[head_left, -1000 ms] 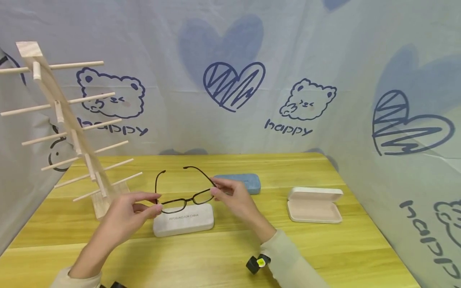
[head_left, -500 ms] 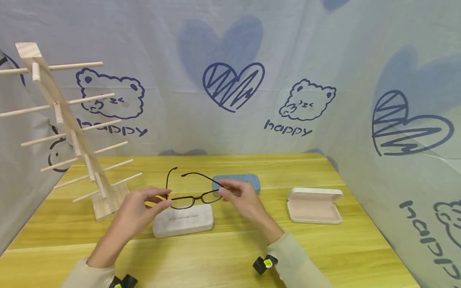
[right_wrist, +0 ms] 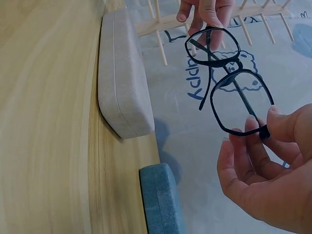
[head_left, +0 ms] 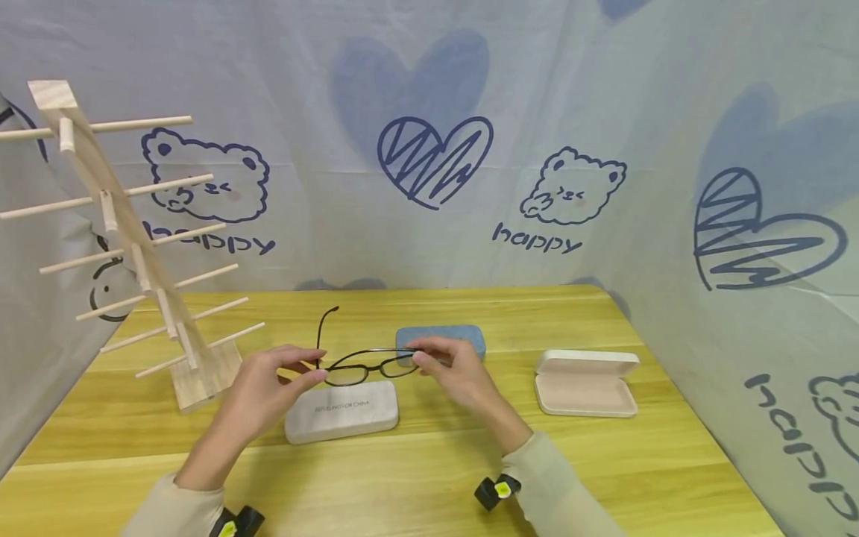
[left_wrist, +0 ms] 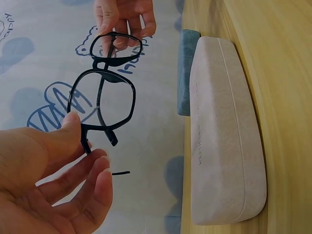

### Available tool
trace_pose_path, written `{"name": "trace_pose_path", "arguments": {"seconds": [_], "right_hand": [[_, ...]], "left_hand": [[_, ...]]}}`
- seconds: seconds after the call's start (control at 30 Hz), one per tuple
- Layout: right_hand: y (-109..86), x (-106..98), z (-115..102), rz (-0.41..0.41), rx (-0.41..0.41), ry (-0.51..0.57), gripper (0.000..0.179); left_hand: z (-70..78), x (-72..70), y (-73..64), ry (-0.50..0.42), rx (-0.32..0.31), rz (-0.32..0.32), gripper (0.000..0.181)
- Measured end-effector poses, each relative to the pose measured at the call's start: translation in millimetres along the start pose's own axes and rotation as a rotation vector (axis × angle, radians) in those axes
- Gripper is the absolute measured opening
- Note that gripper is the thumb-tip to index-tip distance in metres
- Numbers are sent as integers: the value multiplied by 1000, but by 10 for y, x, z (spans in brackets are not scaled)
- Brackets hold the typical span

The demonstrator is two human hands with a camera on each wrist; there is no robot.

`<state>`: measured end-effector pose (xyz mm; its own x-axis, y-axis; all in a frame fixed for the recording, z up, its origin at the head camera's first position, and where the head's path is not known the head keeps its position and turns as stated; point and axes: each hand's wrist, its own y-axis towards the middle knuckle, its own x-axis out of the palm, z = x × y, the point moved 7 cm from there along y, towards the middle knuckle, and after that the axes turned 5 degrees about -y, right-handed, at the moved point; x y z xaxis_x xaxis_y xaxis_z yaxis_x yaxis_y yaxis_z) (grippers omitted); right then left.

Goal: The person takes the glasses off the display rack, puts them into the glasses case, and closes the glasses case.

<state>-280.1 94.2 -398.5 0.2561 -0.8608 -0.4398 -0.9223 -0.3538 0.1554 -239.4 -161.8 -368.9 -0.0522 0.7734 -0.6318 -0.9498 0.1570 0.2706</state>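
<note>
A pair of black-framed glasses (head_left: 373, 368) is held up between both hands, lenses toward me. My left hand (head_left: 258, 391) pinches the left end of the frame between thumb and fingers, where the left temple stands out toward the back. At the other end my right hand (head_left: 461, 374) grips the frame by its hinge corner. The right temple lies folded across behind the lenses, as the right wrist view also shows, with the right fingertips (right_wrist: 251, 124) against it. Beneath the glasses is a closed whitish glasses case (head_left: 342, 421) with small print on its lid.
A blue case (head_left: 463, 335) lies behind the right hand. To the right a cream case (head_left: 584, 394) stands with its lid up. On the left rises a wooden rack (head_left: 127, 224) with several pegs. A printed curtain (head_left: 429, 261) hangs behind the wooden table (head_left: 416, 485).
Both hands have shifted right with the glasses, the left more than the right. The right temple, which stood out backward, has swung inward behind the lenses. The left temple remains extended.
</note>
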Motion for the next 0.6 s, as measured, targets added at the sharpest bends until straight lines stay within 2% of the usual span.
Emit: {"name": "trace_pose_path", "arguments": {"seconds": [0.33,0.47,0.6], "right_hand": [[-21,-27,14,5,20,-13,26],[-29,-47,24,5,13,-22,27],[-37,-71,33,3,6,-25,29]], "left_hand": [[-17,56,24,-51,-5,10,40],[-39,97,34,-93,-53,-12,53],[-69,147,48,-134,-100,-50,56]]}}
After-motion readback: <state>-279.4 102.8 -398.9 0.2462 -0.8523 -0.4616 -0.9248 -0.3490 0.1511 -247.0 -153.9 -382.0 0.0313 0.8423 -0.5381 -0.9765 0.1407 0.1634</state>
